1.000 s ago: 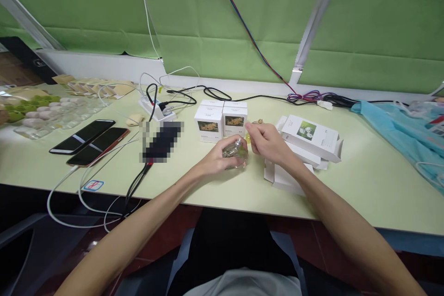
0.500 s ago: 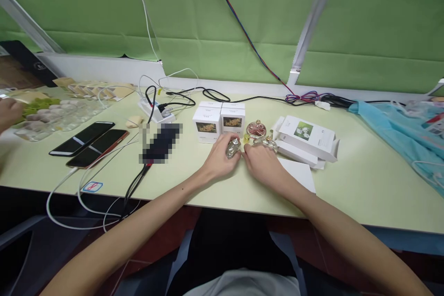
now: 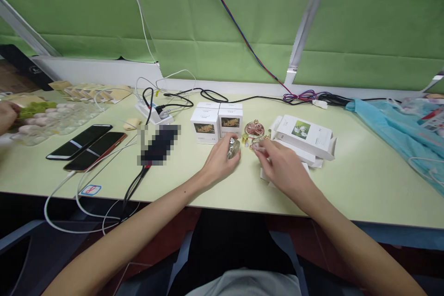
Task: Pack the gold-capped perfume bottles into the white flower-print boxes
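Observation:
My left hand (image 3: 222,156) is wrapped around a small glass bottle (image 3: 233,149) with a silver top, in front of several white boxes (image 3: 205,126) with flower pictures. To its right, my right hand (image 3: 277,159) has its thumb and fingers pinched on something small and clear that I cannot make out. Just beyond the fingers sits a round glass bottle (image 3: 255,129) with reddish contents and a gold rim. A small yellow-green item (image 3: 244,138) lies beside it. Opened white cartons (image 3: 307,133) are stacked to the right of my right hand.
Two phones (image 3: 79,142) lie at the left, near a power strip (image 3: 154,113) and loose cables. Farther left, another person's hand (image 3: 7,114) is at clear trays (image 3: 52,120). Blue fabric (image 3: 385,134) covers the table's right side.
My right hand has turned and shifted right, and its fingertips now show pinched together. My left hand still holds the bottle. The view has shifted slightly.

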Action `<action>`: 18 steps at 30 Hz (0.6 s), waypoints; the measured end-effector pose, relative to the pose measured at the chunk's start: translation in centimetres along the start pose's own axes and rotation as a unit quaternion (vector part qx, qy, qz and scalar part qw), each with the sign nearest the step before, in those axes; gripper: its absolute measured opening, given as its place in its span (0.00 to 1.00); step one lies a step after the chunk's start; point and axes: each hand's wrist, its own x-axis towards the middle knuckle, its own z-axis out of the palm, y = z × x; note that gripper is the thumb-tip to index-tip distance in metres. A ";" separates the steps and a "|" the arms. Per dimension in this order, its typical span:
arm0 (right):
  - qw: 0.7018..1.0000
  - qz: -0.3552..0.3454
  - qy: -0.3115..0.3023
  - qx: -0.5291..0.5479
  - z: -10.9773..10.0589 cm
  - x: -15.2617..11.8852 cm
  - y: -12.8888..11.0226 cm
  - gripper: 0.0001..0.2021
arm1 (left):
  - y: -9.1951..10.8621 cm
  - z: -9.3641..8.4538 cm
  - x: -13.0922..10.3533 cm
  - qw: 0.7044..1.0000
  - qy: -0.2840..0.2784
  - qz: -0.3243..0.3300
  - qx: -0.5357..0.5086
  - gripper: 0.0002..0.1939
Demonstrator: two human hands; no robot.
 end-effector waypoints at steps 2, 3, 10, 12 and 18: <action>1.000 0.021 0.009 -0.007 -0.8 -1.5 1.4 0.10 | -0.1 0.3 0.1 1.000 0.002 -0.003 0.005 0.18; 0.999 0.031 0.007 -0.015 -1.1 -2.2 2.1 0.10 | -0.2 0.4 0.2 1.000 0.003 -0.005 0.007 0.20; 0.998 0.027 -0.049 -0.038 -0.7 -4.7 5.2 0.14 | -0.8 1.3 0.9 0.999 0.023 0.027 0.009 0.36; 0.998 0.027 -0.054 -0.033 -0.2 -4.6 5.4 0.14 | -0.7 1.1 0.7 0.999 0.025 0.031 0.010 0.36; 0.995 0.041 -0.080 -0.039 0.8 -4.3 5.4 0.15 | -0.1 -0.2 -0.2 0.997 0.044 0.045 0.048 0.35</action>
